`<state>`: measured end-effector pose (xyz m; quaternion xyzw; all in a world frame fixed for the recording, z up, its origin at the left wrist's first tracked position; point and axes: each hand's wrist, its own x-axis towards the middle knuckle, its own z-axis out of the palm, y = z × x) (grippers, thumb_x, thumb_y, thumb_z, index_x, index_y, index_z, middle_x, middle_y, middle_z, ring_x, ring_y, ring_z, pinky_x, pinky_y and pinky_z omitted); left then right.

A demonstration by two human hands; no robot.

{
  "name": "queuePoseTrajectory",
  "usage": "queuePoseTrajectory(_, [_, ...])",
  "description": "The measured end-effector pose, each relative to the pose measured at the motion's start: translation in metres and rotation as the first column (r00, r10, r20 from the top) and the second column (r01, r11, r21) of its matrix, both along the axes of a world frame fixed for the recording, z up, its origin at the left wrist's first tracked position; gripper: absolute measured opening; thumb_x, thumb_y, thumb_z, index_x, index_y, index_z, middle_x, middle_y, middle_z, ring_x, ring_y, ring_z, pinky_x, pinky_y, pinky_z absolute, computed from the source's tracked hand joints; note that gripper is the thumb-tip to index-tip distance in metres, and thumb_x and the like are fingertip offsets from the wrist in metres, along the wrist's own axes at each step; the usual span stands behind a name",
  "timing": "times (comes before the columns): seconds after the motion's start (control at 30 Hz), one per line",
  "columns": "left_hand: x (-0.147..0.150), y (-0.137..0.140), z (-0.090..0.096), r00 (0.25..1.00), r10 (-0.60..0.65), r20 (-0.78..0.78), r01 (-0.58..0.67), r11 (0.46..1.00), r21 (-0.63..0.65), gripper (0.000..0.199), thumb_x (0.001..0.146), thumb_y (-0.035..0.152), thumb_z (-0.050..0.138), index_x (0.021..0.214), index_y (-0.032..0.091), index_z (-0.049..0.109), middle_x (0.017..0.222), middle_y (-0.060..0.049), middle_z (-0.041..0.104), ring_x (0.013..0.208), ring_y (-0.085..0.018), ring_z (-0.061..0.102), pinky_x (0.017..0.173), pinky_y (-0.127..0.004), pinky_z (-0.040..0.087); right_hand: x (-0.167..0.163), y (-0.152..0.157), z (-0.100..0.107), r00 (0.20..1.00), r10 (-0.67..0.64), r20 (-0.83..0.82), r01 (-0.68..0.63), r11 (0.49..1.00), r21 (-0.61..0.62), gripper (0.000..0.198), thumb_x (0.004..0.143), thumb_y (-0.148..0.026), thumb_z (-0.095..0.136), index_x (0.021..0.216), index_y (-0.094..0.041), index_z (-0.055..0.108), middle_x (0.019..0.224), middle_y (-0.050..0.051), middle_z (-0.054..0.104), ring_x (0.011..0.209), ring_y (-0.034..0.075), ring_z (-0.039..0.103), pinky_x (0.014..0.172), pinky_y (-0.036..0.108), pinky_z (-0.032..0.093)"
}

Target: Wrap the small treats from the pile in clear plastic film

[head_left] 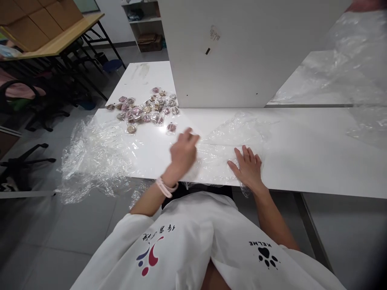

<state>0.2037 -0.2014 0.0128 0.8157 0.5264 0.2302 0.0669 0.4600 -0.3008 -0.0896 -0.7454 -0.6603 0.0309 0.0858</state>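
A clear plastic sheet or bag (242, 133) lies crinkled and spread on the white table in front of me. My right hand (248, 167) rests flat on its right part, fingers spread. At the left edge of the plastic is my left hand (184, 151), smeared by motion with its fingers partly bent. Whether any plastic is between those fingers cannot be made out. Just beyond the left hand sits one small clear-wrapped piece (171, 127), purplish brown. Farther left and back is a loose pile of similar wrapped pieces (137, 112).
More clear plastic (93, 161) is heaped at the table's left end and hangs over its edge. A white upright panel (242, 60) stands along the back. Plastic film (359, 72) drapes at the right. A wooden table (60, 42) with cardboard stands beyond, near a blue stool (112, 65).
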Motion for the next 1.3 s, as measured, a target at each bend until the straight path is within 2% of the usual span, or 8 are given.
queuePoseTrajectory(0.13, [0.063,-0.051,-0.056,0.908,-0.395,-0.137,0.393,0.919,-0.044,0.030,0.095,0.016,0.045,0.120,0.024,0.060,0.146,-0.009,0.050,0.133,-0.032,0.046,0.107,-0.058,0.041,0.000,0.002,-0.001,1.000,0.001,0.002,-0.001,1.000,0.021,0.067,0.099,-0.060,0.027,0.153,-0.020,0.037,0.163,0.014,0.025,0.151,0.032,0.019,0.118,0.058,0.021])
queuePoseTrajectory(0.3, [0.048,-0.056,-0.064,0.881,-0.455,-0.129,0.445,0.890,-0.101,0.066,0.091,0.053,0.057,0.149,0.030,0.037,0.164,-0.011,0.021,0.152,-0.039,0.013,0.118,-0.069,0.016,0.006,-0.004,0.008,0.997,0.023,-0.068,-0.021,0.999,0.036,0.061,0.101,-0.053,0.030,0.150,-0.019,0.042,0.161,0.013,0.030,0.149,0.031,0.024,0.118,0.056,0.024])
queuePoseTrajectory(0.43, [-0.009,-0.050,-0.043,1.000,-0.020,0.014,0.020,1.000,-0.016,0.060,0.096,0.047,0.051,0.150,0.026,0.035,0.159,-0.016,0.031,0.145,-0.036,0.032,0.111,-0.060,0.036,-0.004,-0.016,0.031,0.982,0.083,-0.170,-0.052,0.982,0.182,0.050,0.102,-0.044,0.034,0.144,-0.025,0.052,0.153,0.009,0.044,0.145,0.030,0.033,0.116,0.052,0.030])
queuePoseTrajectory(0.6, [-0.068,-0.053,-0.041,0.908,0.419,0.018,-0.391,0.861,-0.325,0.074,0.091,0.044,0.056,0.153,0.015,0.028,0.100,-0.012,0.066,0.088,-0.028,0.065,0.077,-0.044,0.052,-0.039,-0.015,0.033,0.872,0.387,-0.299,-0.290,0.902,0.319,0.040,0.101,-0.037,0.043,0.135,-0.026,0.060,0.148,0.008,0.050,0.132,0.029,0.045,0.105,0.048,0.043])
queuePoseTrajectory(0.73, [-0.064,-0.051,-0.032,0.850,0.331,0.411,-0.036,0.814,-0.580,0.062,0.088,0.026,0.058,0.147,0.021,0.038,0.074,0.002,0.059,0.066,-0.015,0.057,0.069,-0.031,0.050,-0.052,-0.007,0.015,0.850,0.406,-0.337,-0.288,0.892,0.348,0.037,0.100,-0.034,0.046,0.133,-0.028,0.062,0.138,0.007,0.057,0.117,0.028,0.049,0.098,0.047,0.047])
queuePoseTrajectory(0.97, [0.009,-0.029,-0.001,0.347,0.212,0.914,0.520,0.767,-0.376,0.041,0.079,0.027,0.075,0.115,0.022,0.056,0.076,0.004,0.064,0.072,-0.010,0.061,0.078,-0.027,0.052,-0.050,-0.004,0.009,0.856,0.402,-0.326,-0.274,0.886,0.373,0.039,0.097,-0.032,0.052,0.134,-0.026,0.061,0.138,0.008,0.057,0.114,0.029,0.048,0.098,0.047,0.045])
queuePoseTrajectory(1.2, [0.090,0.003,-0.041,0.563,-0.046,0.826,0.789,0.328,-0.519,0.020,0.081,0.026,0.069,0.091,0.016,0.054,0.063,0.004,0.060,0.053,-0.007,0.054,0.056,-0.021,0.043,-0.039,-0.008,0.008,0.822,0.399,-0.407,-0.291,0.908,0.301,0.025,0.093,-0.028,0.054,0.109,-0.019,0.070,0.109,0.012,0.068,0.111,0.032,0.054,0.090,0.049,0.051])
queuePoseTrajectory(1.3, [0.099,0.012,-0.059,0.649,-0.144,0.747,0.737,0.362,-0.570,0.009,0.084,0.019,0.062,0.087,0.017,0.053,0.060,0.006,0.056,0.052,-0.008,0.051,0.056,-0.023,0.041,-0.029,-0.028,0.019,0.793,0.362,-0.490,-0.228,0.922,0.312,0.027,0.097,-0.031,0.050,0.115,-0.021,0.067,0.116,0.010,0.068,0.112,0.028,0.060,0.091,0.044,0.053])
